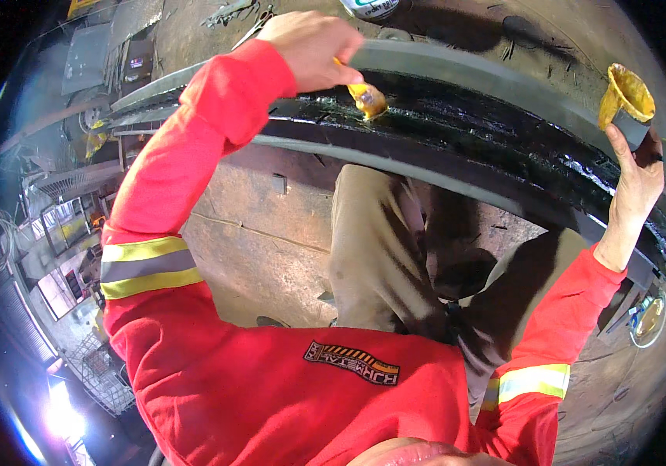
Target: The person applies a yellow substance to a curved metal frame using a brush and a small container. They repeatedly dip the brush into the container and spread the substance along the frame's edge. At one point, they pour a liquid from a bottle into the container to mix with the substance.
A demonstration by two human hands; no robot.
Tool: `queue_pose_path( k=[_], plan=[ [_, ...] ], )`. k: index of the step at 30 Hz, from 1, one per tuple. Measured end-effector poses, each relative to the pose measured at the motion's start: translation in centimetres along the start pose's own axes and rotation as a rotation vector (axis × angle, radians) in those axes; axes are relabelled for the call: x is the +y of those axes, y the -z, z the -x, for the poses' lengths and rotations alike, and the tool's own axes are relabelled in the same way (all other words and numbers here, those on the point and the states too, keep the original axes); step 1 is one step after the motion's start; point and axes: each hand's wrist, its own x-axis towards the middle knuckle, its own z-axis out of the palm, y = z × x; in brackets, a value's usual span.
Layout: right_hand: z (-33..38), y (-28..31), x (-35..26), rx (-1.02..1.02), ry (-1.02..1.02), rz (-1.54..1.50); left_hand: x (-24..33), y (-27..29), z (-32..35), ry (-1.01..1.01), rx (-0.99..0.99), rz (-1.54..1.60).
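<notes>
Across the upper part of the head view runs a long curved steel channel (pixel 457 78), grey along its edges, its inner face coated in a glossy black wet substance. At upper centre the person's left hand (pixel 310 48), in a red sleeve with a yellow and grey reflective band, is closed around the handle of a small brush (pixel 366 97). The brush's yellow-stained bristles press against the black coating, just below the channel's upper edge. At far right the right hand (pixel 638 175) is raised, fingers wrapped around a small dark container (pixel 634 128) with a crumpled yellow-smeared lining (pixel 627 93) rising from its top. That hand sits against the channel's right end. Below the channel, the person's tan trousers (pixel 380 248) stand on a worn, rust-brown metal floor (pixel 263 241). A round can (pixel 370 8) rests beyond the channel, at the top edge.
</notes>
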Motion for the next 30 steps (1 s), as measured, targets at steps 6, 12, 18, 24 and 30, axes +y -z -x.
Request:
queue_pose_path(
  k=[6, 12, 18, 24, 30],
  plan=[
    [0.2, -0.3, 0.3, 0.037, -0.027, -0.062, -2.9, -1.4, 1.9, 0.22, -0.115, -0.23],
    [0.6, -0.9, -0.5, 0.06, -0.013, -0.093, 3.5, -0.5, 2.3, -0.003, 0.021, -0.283],
    [0.4, -1.0, -1.0, 0.017, -0.032, -0.145, 0.6, -1.4, 5.8, 0.198, 0.06, 0.014],
    [0.5, -1.5, -1.6, 0.038, 0.09, -0.211, 0.6, -5.0, 14.0, 0.4, 0.5, 0.003],
    [0.8, -1.6, -0.6, -0.019, 0.091, -0.249, 6.0, -14.7, 15.3, 0.543, 0.792, 0.027]
  ],
)
